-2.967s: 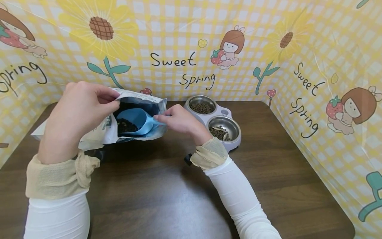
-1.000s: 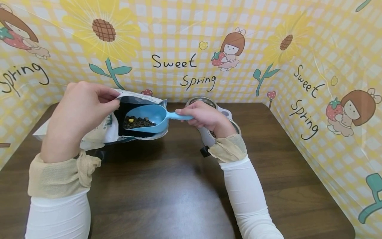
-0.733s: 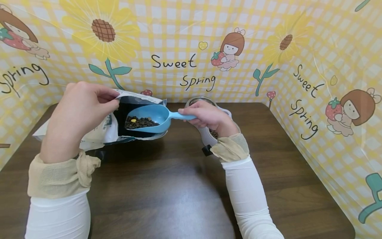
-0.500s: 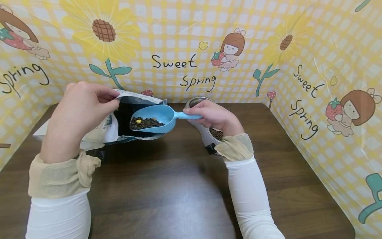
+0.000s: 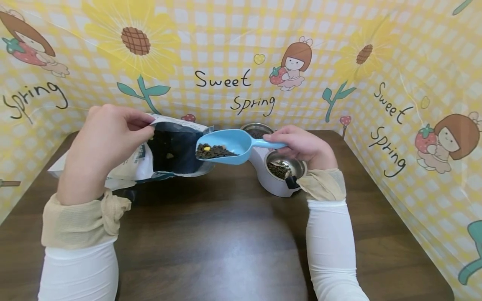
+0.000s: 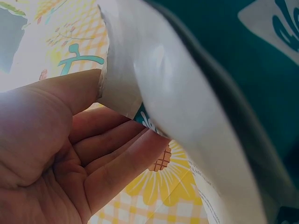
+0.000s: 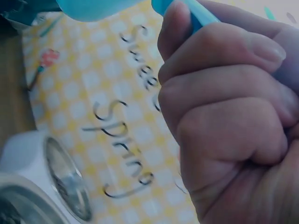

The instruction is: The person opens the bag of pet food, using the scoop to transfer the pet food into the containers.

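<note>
My left hand (image 5: 113,142) pinches the upper edge of a pet food bag (image 5: 126,169), whose mouth gapes toward the right; the left wrist view shows thumb and fingers on the bag's edge (image 6: 122,88). My right hand (image 5: 301,144) grips the handle of a light blue scoop (image 5: 237,144), its fingers curled round it in the right wrist view. Brown kibble with one yellow piece lies in the scoop. The scoop's front lip is just at the bag's opening, its handle end over the double pet bowl (image 5: 263,175).
Two steel bowls sit in the white stand, the rear bowl (image 5: 257,128) and the front bowl (image 5: 284,165), both with kibble in them. A wooden table (image 5: 211,251) lies beneath. A yellow checked cloth (image 5: 226,37) hangs behind and at both sides.
My right hand has drawn the scoop, loaded with kibble, rightward out of the bag toward the bowls. The left hand keeps its hold on the bag in nearly the same place.
</note>
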{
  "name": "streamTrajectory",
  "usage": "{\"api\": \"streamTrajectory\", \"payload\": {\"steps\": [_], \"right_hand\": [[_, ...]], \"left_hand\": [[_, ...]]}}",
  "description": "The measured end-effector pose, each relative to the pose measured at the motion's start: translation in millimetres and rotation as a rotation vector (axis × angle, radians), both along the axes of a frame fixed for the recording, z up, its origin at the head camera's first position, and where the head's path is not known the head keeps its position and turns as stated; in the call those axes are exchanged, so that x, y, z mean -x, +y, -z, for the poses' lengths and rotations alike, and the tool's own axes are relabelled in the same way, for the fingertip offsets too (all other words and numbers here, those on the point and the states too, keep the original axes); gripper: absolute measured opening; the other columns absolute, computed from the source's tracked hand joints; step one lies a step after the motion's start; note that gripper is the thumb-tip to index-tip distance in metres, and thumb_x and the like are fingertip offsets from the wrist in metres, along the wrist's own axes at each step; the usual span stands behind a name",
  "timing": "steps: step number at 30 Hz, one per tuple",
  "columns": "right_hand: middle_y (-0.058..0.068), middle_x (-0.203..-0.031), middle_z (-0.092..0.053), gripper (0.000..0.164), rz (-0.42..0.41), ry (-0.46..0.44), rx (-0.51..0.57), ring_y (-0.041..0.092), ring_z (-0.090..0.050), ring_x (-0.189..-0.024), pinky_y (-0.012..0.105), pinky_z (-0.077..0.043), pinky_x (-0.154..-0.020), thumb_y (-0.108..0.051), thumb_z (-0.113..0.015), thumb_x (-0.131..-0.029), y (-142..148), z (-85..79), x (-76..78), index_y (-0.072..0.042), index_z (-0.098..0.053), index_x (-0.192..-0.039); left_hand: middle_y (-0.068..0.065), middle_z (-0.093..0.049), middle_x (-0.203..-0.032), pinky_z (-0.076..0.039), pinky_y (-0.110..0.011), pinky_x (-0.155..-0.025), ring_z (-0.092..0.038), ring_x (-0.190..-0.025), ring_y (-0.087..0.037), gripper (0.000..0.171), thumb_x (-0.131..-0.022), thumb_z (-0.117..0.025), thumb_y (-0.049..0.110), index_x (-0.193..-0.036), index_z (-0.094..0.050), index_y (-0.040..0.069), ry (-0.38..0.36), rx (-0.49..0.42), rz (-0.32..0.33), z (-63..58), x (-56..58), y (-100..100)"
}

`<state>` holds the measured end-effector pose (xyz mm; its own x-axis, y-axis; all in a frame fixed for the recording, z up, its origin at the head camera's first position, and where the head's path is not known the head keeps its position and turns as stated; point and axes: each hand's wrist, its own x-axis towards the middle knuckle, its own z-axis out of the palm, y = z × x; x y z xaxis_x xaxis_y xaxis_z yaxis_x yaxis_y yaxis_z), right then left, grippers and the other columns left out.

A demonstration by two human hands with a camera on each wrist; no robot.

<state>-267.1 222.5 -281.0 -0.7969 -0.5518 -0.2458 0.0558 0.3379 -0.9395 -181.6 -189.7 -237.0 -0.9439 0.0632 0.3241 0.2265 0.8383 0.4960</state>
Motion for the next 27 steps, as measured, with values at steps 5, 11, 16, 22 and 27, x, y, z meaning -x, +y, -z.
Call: {"api": "streamTrajectory", "payload": {"steps": [5,11,16,22,27], "right_hand": [[-0.012,-0.053,-0.038,0.042,0.063,0.015,0.039,0.005,-0.028,-0.048,0.024,-0.017,-0.052,-0.021,-0.049,-0.114,32,-7.2,-5.8,-0.014,-0.072,-0.080],[-0.012,-0.055,-0.043,0.042,0.149,0.048,0.004,0.003,-0.033,-0.049,0.027,-0.017,-0.054,-0.027,-0.052,-0.115,68,-10.1,-12.0,-0.015,-0.073,-0.081],[-0.011,-0.055,-0.046,0.042,0.220,0.033,-0.029,0.004,-0.031,-0.049,0.029,-0.016,-0.055,-0.030,-0.053,-0.115,99,-8.2,-17.9,-0.014,-0.076,-0.084],[-0.013,-0.059,-0.054,0.041,0.310,0.038,-0.132,0.001,-0.038,-0.049,0.021,-0.028,-0.052,-0.032,-0.053,-0.115,139,-5.4,-28.1,-0.021,-0.080,-0.086],[-0.016,-0.064,-0.060,0.042,0.363,0.023,-0.199,-0.002,-0.043,-0.052,0.017,-0.035,-0.054,-0.032,-0.052,-0.116,170,-0.8,-36.6,-0.027,-0.081,-0.085]], "left_hand": [[-0.021,-0.084,-0.104,-0.040,-0.010,-0.062,-0.081,-0.097,-0.037,0.029,-0.099,-0.069,0.021,-0.118,-0.084,0.005,0.003,-0.006,0.002,-0.1,0.1,2],[-0.023,-0.084,-0.106,-0.040,-0.010,-0.063,-0.081,-0.098,-0.039,0.029,-0.100,-0.069,0.021,-0.119,-0.083,0.004,-0.007,-0.004,-0.001,0.1,0.0,1],[-0.023,-0.084,-0.106,-0.039,-0.008,-0.063,-0.081,-0.098,-0.038,0.029,-0.100,-0.069,0.021,-0.118,-0.083,0.004,0.001,0.000,0.000,0.0,-0.1,1],[-0.023,-0.084,-0.106,-0.039,-0.007,-0.063,-0.081,-0.097,-0.038,0.028,-0.100,-0.070,0.020,-0.118,-0.083,0.003,0.000,-0.006,0.006,0.2,-0.1,2],[-0.024,-0.083,-0.108,-0.040,-0.010,-0.062,-0.081,-0.098,-0.039,0.029,-0.100,-0.070,0.021,-0.119,-0.083,0.003,-0.011,-0.001,-0.002,-0.4,-0.8,1]]}}
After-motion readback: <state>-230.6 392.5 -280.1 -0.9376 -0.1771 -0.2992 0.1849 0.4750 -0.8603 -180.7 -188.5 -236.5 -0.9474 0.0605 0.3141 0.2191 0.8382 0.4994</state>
